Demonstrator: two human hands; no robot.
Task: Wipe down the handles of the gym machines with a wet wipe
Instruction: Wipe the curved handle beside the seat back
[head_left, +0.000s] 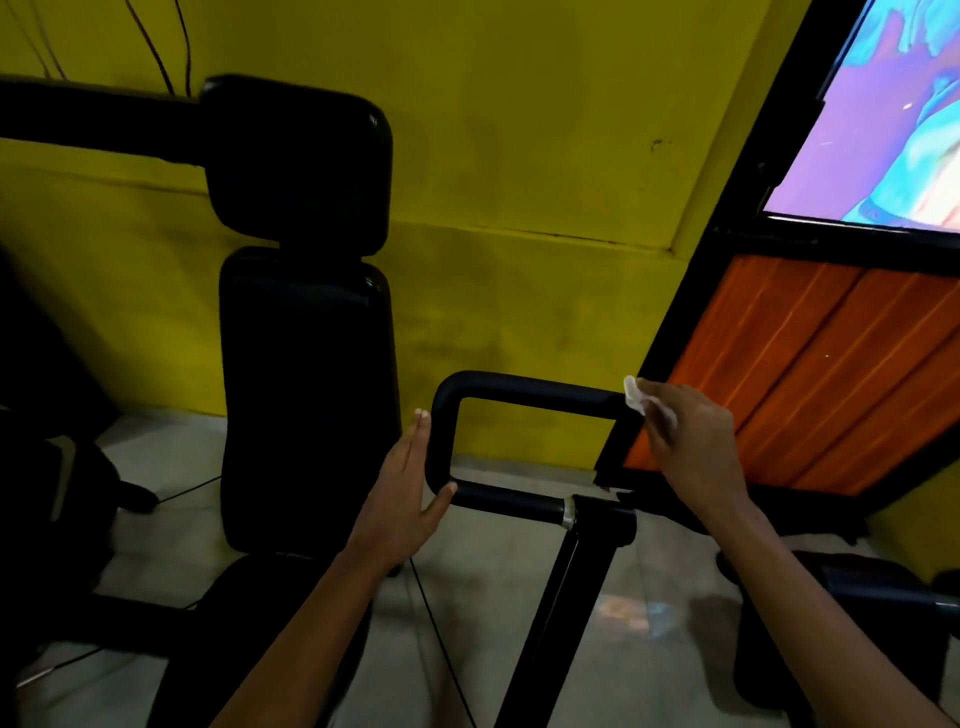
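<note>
Fingers of the right hand (691, 447) pinch a small crumpled white wet wipe (635, 393) against the right end of the upper bar of a black padded loop-shaped machine handle (524, 389). The left hand (408, 486) is held flat with straight fingers beside the handle's left bend, its thumb touching the lower bar. The handle joins a black metal post (561, 597) through a silver collar. Behind, to the left, stands a black upholstered backrest (304, 395) against a yellow wall (519, 156).
</note>
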